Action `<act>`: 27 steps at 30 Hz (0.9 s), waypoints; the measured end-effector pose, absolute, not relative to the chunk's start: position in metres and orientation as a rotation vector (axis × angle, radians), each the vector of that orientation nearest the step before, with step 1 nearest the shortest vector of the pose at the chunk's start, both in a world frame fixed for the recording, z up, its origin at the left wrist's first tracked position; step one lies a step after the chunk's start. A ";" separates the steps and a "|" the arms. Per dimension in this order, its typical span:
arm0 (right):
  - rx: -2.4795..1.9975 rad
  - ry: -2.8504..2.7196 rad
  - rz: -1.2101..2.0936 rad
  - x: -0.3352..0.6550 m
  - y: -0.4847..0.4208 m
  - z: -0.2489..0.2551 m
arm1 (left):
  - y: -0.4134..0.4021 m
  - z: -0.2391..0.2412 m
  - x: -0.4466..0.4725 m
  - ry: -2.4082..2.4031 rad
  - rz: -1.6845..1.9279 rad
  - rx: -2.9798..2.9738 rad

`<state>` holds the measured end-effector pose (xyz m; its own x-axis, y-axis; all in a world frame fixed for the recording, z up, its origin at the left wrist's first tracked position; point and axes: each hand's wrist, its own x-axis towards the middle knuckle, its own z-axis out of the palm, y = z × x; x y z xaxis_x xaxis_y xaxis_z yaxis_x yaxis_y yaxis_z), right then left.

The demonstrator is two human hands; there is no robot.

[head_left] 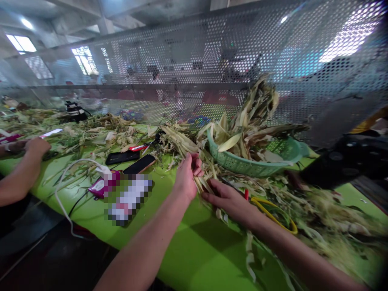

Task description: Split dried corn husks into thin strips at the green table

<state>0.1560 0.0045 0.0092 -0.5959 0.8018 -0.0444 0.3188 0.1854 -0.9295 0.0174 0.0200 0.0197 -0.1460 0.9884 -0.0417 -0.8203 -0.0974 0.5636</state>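
Observation:
My left hand (188, 176) is closed around a bundle of dry corn husks (182, 143) that runs up and away over the green table (194, 238). My right hand (226, 198) pinches the lower ends of the same husk strips, fingers pressed together. Both hands meet near the table's middle, just in front of a green plastic basket (257, 165) heaped with husks.
Yellow-handled scissors (273, 214) lie right of my right hand among loose husks. Two phones (130, 159), a white cable (69, 169) and red-handled scissors (142, 146) lie to the left. Another person's arm (21, 169) rests at far left. A perforated metal screen (212, 64) backs the table.

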 end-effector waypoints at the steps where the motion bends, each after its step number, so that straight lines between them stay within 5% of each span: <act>1: -1.046 -2.001 1.394 0.155 0.005 0.007 | 0.020 0.019 0.019 0.535 1.639 0.407; 15: -1.161 -2.170 1.126 0.158 0.001 0.013 | 0.024 0.015 0.013 0.537 1.672 0.442; 22: -1.073 -1.941 1.581 0.153 -0.004 0.012 | 0.023 0.018 0.015 0.535 1.694 0.400; 27: -1.133 -1.861 1.476 0.155 0.002 0.005 | 0.018 0.013 0.028 0.650 1.600 0.393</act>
<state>0.1552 0.0019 0.0054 -0.5252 0.8443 -0.1068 0.2963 0.0637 -0.9530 0.0285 0.0181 0.0128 -0.1400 0.9829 -0.1193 -0.7874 -0.0374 0.6153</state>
